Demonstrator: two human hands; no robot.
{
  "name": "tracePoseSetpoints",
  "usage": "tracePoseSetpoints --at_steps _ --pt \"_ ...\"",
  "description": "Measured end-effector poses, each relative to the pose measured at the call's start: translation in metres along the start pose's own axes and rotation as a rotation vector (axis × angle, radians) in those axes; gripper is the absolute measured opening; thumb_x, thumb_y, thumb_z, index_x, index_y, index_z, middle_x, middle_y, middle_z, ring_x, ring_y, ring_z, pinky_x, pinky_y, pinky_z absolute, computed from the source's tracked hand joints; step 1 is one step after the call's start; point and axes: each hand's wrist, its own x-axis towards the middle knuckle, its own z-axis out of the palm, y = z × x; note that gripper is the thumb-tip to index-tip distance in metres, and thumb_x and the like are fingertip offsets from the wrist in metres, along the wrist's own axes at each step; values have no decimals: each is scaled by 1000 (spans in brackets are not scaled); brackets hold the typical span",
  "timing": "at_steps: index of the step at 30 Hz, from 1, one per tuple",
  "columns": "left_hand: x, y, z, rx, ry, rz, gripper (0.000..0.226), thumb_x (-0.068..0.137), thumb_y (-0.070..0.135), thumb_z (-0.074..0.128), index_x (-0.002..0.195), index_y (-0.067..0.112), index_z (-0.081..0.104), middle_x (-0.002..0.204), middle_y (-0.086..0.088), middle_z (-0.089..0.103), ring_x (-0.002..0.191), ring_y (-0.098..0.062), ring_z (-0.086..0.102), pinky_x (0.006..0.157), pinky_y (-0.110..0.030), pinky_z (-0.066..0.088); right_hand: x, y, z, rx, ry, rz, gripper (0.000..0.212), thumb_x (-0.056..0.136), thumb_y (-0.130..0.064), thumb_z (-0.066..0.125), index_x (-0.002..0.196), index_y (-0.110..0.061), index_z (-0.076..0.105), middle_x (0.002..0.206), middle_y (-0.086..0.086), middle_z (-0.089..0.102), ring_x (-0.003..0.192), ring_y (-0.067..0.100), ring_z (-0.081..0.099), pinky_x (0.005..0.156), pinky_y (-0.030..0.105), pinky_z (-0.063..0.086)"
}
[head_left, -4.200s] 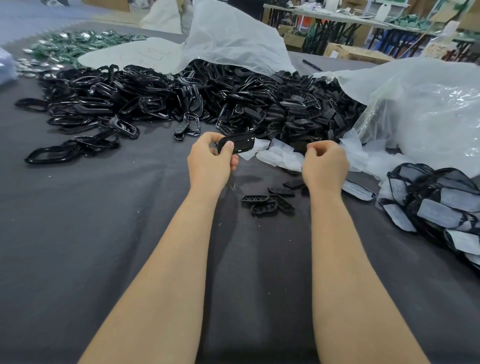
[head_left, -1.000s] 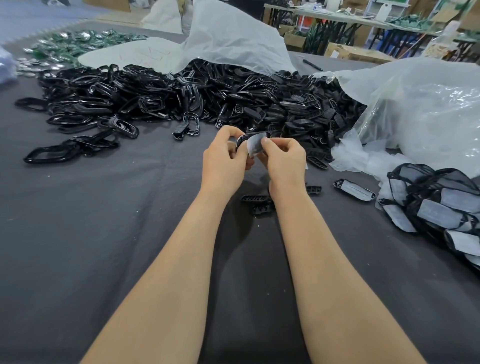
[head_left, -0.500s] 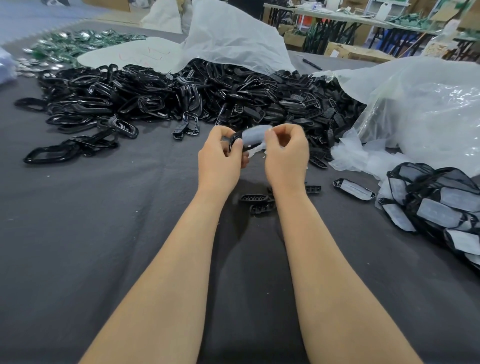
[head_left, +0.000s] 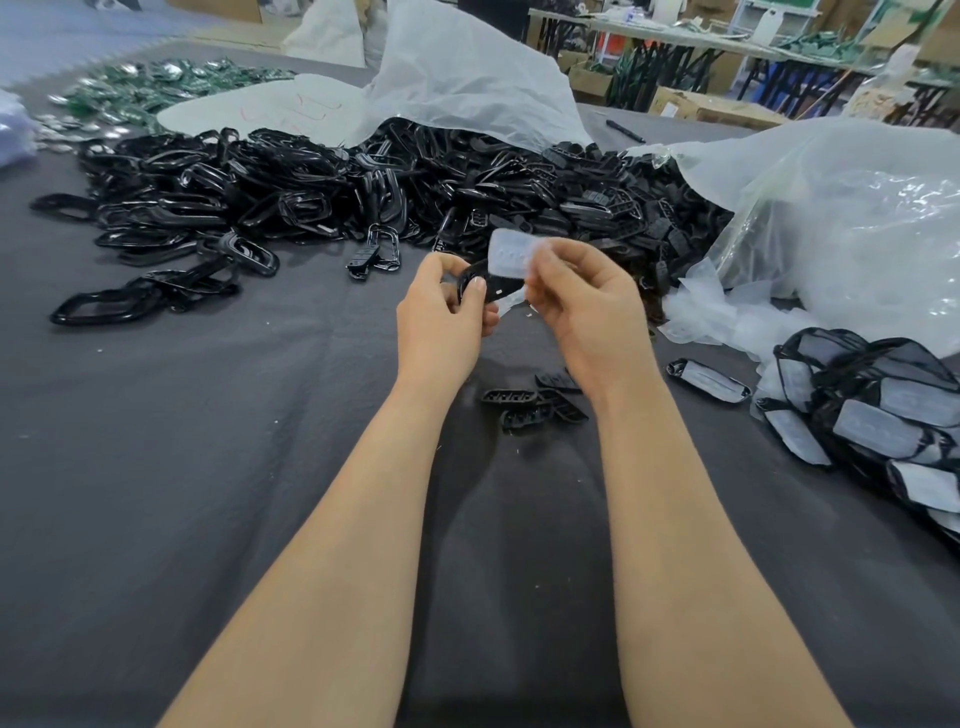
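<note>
Factory workshop, heaped black plastic parts (head_left: 415, 192), worktables (head_left: 675, 39)

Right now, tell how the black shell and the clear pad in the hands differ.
The shell is glossy black; the pad is translucent white. The left hand grips the shell; the right hand pinches the pad. The pad sits higher than the shell. Both are held above the cloth.

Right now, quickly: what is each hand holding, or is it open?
Left hand: grips a black plastic part.
Right hand: pinches a clear pad.
</note>
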Motion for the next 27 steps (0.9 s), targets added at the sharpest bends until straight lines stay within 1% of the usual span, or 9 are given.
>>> tracePoseSetpoints --at_steps 4,5,8,11,17,20,22,24,27 --pt "-2 2 -2 18 -23 12 22 94 7 55 87 27 48 71 0 66 56 2 61 62 -16 55 -1 8 2 -557 19 -113 15 89 -1 61 83 -15 61 77 -2 65 69 6 61 71 21 53" --pt "-3 2 -2 21 -31 12 23 94 8 55 86 28 48 71 1 67 57 2 61 63 -17 55 -1 10 3 -647 24 -144 14 89 -3 61 83 -16 61 77 -4 64 69 5 60 71 18 51" --pt "-3 3 -3 28 -28 12 25 94 9 55 85 30 47 69 2 67 54 2 60 61 -16 53 -3 12 6 -825 15 -227 10 89 -7 62 84 -17 62 74 -15 59 68 -9 55 65 4 42" --pt "-2 4 -4 8 11 -3 26 96 9 53 84 31 46 65 3 65 53 0 62 60 -14 51 -3 12 2 -889 14 -238 12 88 -6 61 83 -17 60 72 -18 56 64 -15 52 63 2 38" --pt "0 3 -3 10 39 -19 25 97 13 51 84 33 46 64 4 62 51 -1 62 63 -18 51 -3 11 2 -911 11 -268 10 89 -5 59 85 -15 61 73 -16 56 65 -6 52 63 3 39" --pt "0 2 -3 2 25 -26 26 97 9 51 85 31 46 68 0 63 50 -1 60 68 -25 53 -3 10 4 -865 56 -298 11 90 -7 60 85 -17 59 76 -15 57 69 -4 53 65 4 40" --pt "0 2 -2 9 -1 -19 26 96 7 51 87 31 46 68 0 64 50 -1 60 69 -27 55 -2 11 4 -838 95 -302 9 90 -8 60 86 -16 60 81 -9 61 72 1 54 67 7 41" --pt "0 2 -1 34 -31 7 24 96 10 53 88 31 46 65 3 65 52 -1 61 66 -23 54 -1 12 4 -831 132 -288 8 90 -9 60 87 -17 60 91 0 63 75 5 53 67 7 40" --pt "-1 2 -1 51 -65 42 24 97 14 54 85 33 46 64 6 65 52 0 61 59 -14 51 0 13 4 -804 170 -239 8 90 -12 61 88 -19 60 101 4 60 75 1 50 68 4 39"
